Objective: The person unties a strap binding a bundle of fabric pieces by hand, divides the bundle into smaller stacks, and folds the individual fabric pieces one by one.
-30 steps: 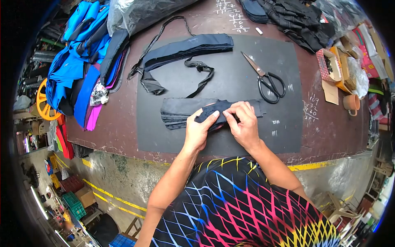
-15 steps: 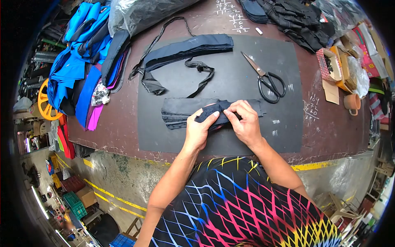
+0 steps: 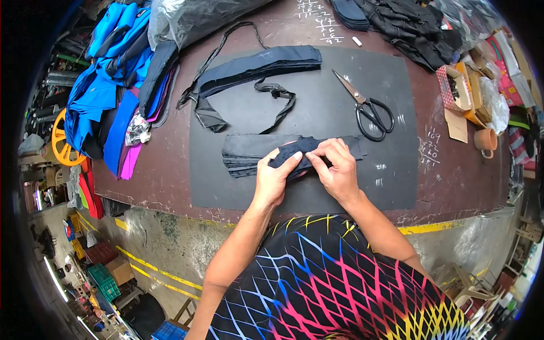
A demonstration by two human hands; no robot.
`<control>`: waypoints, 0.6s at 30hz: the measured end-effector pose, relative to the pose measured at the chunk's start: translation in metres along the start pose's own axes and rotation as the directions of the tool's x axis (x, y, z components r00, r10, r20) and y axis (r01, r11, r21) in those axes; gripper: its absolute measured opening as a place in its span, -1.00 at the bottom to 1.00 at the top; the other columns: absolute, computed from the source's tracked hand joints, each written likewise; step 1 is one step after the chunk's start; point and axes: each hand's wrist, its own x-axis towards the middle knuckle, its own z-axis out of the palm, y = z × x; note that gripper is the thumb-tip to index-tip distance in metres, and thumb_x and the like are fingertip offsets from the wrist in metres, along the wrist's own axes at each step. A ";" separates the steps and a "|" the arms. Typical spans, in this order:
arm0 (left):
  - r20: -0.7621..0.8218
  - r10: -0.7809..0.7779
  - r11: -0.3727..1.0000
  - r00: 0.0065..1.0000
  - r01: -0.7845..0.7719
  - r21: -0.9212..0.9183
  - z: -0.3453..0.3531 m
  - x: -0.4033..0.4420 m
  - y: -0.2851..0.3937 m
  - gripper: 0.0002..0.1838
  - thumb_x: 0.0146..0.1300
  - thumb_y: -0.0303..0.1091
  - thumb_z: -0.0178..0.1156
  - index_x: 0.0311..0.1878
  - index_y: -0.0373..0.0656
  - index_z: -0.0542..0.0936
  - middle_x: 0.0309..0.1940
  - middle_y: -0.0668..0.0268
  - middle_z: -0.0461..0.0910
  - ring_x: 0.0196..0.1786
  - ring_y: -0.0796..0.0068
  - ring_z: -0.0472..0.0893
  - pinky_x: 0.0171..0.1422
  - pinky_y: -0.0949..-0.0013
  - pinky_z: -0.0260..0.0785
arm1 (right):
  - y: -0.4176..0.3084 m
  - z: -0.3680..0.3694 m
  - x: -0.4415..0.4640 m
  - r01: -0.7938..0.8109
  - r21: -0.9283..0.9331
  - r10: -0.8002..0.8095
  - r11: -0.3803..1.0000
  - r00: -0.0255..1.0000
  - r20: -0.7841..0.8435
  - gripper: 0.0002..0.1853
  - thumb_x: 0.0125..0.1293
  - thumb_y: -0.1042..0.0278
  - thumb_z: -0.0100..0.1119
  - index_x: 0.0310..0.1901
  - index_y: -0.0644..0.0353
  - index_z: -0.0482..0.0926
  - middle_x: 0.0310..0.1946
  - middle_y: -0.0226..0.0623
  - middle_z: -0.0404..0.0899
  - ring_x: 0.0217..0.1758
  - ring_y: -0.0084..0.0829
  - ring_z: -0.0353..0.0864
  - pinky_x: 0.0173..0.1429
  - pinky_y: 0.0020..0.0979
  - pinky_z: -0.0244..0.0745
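A dark navy cloth piece [image 3: 293, 151] is gripped between my two hands, above a stack of dark fabric strips [image 3: 243, 154] on the black mat [image 3: 226, 192]. My left hand [image 3: 273, 177] is wrapped round its left part, thumb on top. At its right edge, my right hand [image 3: 335, 170] pinches the cloth between thumb and fingers. A second stack of navy strips [image 3: 260, 67] lies farther back, near a loose black strap [image 3: 277, 116]. Black-handled scissors [image 3: 371, 116] rest to the right with their blades apart.
Blue garments [image 3: 93, 93] and a grey plastic bag [image 3: 187, 22] are at the back left of the brown table [image 3: 153, 164]. Black fabric [image 3: 405, 28] lies at the back right. A box [image 3: 453, 90] and an orange mug [image 3: 485, 140] stand at the right.
My right hand lifted slightly off the cloth's edge half a second ago and is now back against it, close to my left thumb. My left hand has kept its hold.
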 end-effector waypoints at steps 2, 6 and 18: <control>-0.008 -0.017 1.000 1.000 0.017 0.013 0.002 0.001 0.002 -0.61 0.37 -0.44 0.45 0.21 -0.36 0.69 -0.03 0.21 0.76 -0.07 0.47 0.74 0.05 0.37 0.69 | 0.003 -0.001 0.003 -0.012 0.029 0.013 0.999 1.000 -0.003 -0.86 0.21 0.51 0.53 -0.30 0.28 0.69 -0.28 -0.22 0.66 -0.21 -0.22 0.62 -0.02 -0.26 0.47; -0.010 -0.035 0.999 0.999 0.035 -0.002 0.002 0.001 0.003 -0.61 0.37 -0.44 0.45 0.21 -0.36 0.69 -0.03 0.21 0.76 -0.07 0.48 0.73 0.05 0.38 0.69 | 0.003 -0.003 0.004 -0.081 0.120 0.086 0.990 0.996 -0.040 -0.86 0.21 0.51 0.53 -0.29 0.27 0.69 -0.29 -0.22 0.66 -0.21 -0.22 0.62 -0.03 -0.26 0.46; 0.018 0.003 1.000 1.000 -0.003 -0.009 0.001 0.001 -0.001 -0.60 0.38 -0.43 0.45 0.22 -0.36 0.68 -0.03 0.23 0.76 -0.07 0.48 0.73 0.01 0.35 0.70 | -0.001 -0.001 0.000 0.030 -0.063 -0.030 0.998 1.000 -0.002 -0.86 0.23 0.42 0.52 -0.26 0.19 0.70 -0.26 -0.31 0.67 -0.16 -0.25 0.61 -0.03 -0.26 0.40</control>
